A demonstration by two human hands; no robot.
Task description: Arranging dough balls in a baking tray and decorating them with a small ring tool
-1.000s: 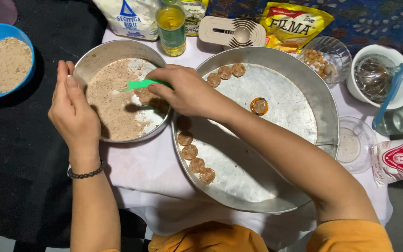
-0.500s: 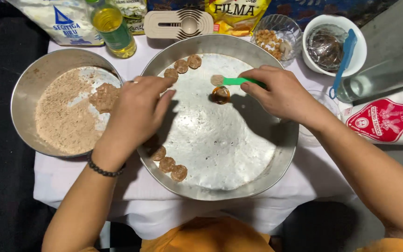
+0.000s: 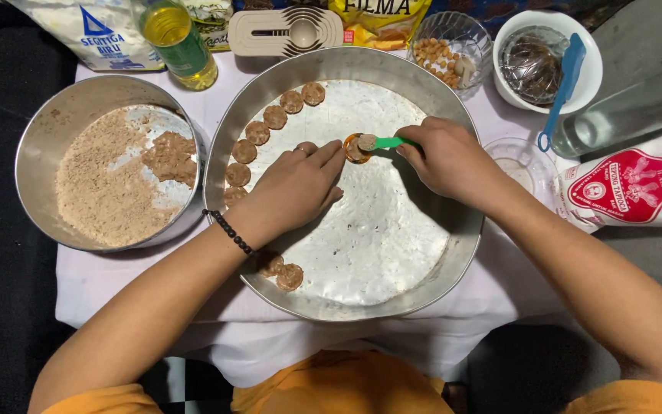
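Observation:
A large round metal tray [image 3: 392, 291] lies in front of me, with several small brown dough discs [image 3: 257, 132] lined along its left rim. My right hand [image 3: 447, 156] grips a small green spoon [image 3: 389, 142] loaded with brown dough. The spoon's tip rests over a small orange round mould [image 3: 352, 150] near the tray's middle. My left hand [image 3: 294, 186] lies flat on the tray, palm down, its fingertips touching the mould. To the left, a metal bowl [image 3: 44, 146] holds brown crumbly dough [image 3: 105, 184].
Behind the tray stand an oil bottle [image 3: 178, 38], flour and snack bags, a beige measuring-spoon set [image 3: 285, 31], a glass bowl of nuts [image 3: 446, 50] and a white bowl with a blue spatula [image 3: 565, 77]. A clear bottle [image 3: 630, 115] and a red-and-white packet [image 3: 637, 188] lie at right.
My right hand carried the loaded green spoon from the dough bowl over to the mould in the tray. My left hand came off the bowl's rim and settled on the tray beside the mould.

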